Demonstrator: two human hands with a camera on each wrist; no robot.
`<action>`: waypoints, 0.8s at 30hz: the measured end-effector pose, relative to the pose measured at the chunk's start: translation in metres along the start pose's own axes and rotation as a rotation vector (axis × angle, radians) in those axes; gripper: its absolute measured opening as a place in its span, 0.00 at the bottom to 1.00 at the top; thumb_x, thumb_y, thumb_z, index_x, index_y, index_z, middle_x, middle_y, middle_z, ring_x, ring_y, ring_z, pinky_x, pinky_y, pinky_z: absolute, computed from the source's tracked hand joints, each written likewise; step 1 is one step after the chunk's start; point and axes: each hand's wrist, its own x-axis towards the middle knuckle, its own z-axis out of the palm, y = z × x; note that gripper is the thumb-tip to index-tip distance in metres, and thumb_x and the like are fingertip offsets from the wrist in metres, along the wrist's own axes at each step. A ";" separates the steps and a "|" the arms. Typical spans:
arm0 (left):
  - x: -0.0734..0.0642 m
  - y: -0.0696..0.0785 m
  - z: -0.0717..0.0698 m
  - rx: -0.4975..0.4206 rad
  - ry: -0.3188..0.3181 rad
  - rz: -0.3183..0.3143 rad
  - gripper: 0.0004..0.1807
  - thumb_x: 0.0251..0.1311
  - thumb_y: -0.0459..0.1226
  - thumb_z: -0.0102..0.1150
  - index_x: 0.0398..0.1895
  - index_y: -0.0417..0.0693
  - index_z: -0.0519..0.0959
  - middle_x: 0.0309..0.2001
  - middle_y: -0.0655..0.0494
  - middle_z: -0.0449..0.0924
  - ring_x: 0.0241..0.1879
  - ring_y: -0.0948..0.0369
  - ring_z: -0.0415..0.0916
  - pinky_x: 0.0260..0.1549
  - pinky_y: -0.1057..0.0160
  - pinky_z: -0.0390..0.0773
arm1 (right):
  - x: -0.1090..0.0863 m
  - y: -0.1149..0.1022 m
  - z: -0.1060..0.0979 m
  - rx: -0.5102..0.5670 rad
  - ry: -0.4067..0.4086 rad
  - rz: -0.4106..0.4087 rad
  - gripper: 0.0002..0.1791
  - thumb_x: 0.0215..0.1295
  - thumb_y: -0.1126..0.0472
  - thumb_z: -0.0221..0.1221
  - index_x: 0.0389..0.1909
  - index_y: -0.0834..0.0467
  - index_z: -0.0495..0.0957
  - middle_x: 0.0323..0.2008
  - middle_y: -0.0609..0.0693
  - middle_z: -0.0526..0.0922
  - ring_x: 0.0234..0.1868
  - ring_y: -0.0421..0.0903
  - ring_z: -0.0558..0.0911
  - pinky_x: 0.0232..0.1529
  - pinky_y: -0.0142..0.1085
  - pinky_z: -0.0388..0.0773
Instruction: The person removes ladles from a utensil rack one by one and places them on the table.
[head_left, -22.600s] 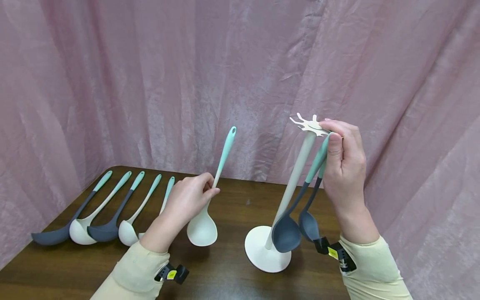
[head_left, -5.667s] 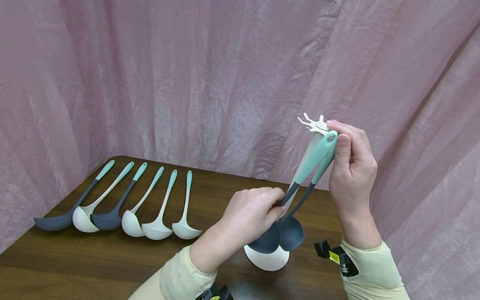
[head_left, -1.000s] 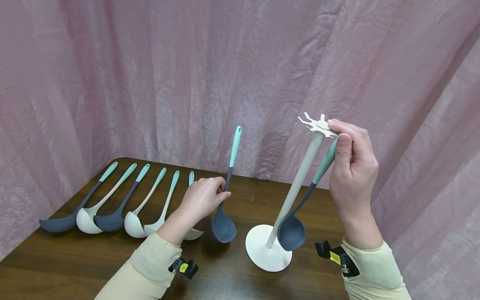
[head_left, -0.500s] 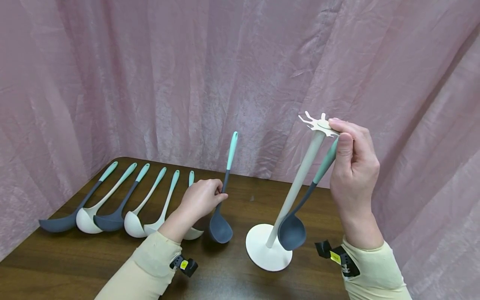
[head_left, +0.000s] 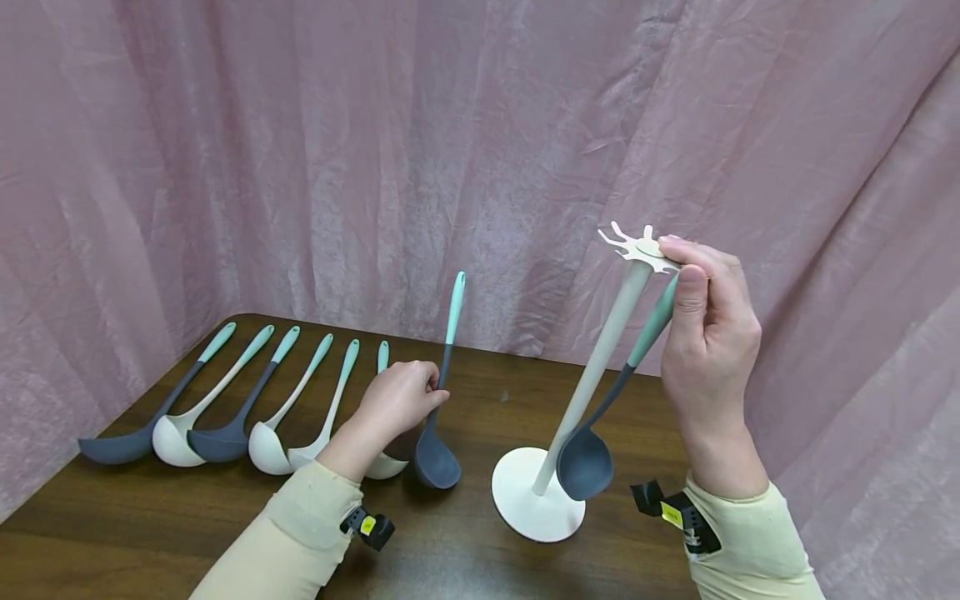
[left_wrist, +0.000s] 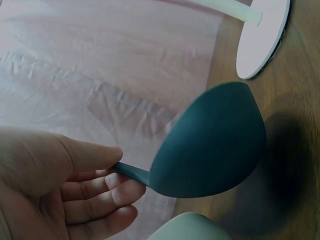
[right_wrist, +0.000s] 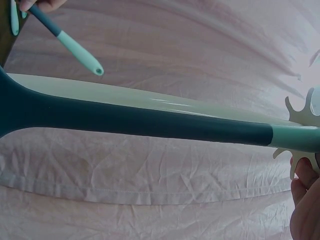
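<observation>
My left hand [head_left: 399, 398] pinches a dark grey ladle [head_left: 438, 462] by its shaft, its mint handle pointing up. In the left wrist view the ladle's bowl [left_wrist: 215, 145] hangs over the table, its shadow below. My right hand [head_left: 708, 321] grips the hooked top of a white utensil stand [head_left: 600, 358] between thumb and fingers. A second dark grey ladle [head_left: 585, 463] hangs from the stand on that side; the tip of its mint handle is hidden behind the thumb. The right wrist view shows this ladle's shaft [right_wrist: 150, 122] running alongside the pole.
To the left, several white and dark grey ladles lie in a row on the brown wooden table [head_left: 465, 550], among them a white ladle [head_left: 176, 440] and a dark ladle [head_left: 116, 448]. My left forearm partly covers the nearest ones. A pink curtain [head_left: 480, 167] hangs behind.
Since 5.7 seconds ago the left hand has carried one dark ladle off the stand to the left. Over the last second it has moved slightly further left and down. The right hand stays put.
</observation>
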 end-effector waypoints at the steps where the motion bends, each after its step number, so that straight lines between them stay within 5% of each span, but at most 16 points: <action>1: 0.000 -0.001 0.001 0.002 -0.003 -0.004 0.15 0.71 0.42 0.76 0.29 0.50 0.80 0.24 0.59 0.76 0.23 0.60 0.73 0.24 0.60 0.71 | 0.000 0.000 0.000 0.001 0.001 0.001 0.16 0.86 0.61 0.58 0.57 0.68 0.88 0.55 0.61 0.88 0.62 0.52 0.84 0.66 0.39 0.76; 24: 0.004 -0.013 0.006 0.098 -0.046 -0.076 0.13 0.74 0.43 0.73 0.32 0.48 0.83 0.26 0.57 0.80 0.25 0.57 0.77 0.27 0.55 0.76 | 0.000 -0.015 0.004 0.018 0.006 0.015 0.16 0.87 0.62 0.57 0.56 0.71 0.86 0.55 0.60 0.88 0.63 0.50 0.84 0.65 0.37 0.75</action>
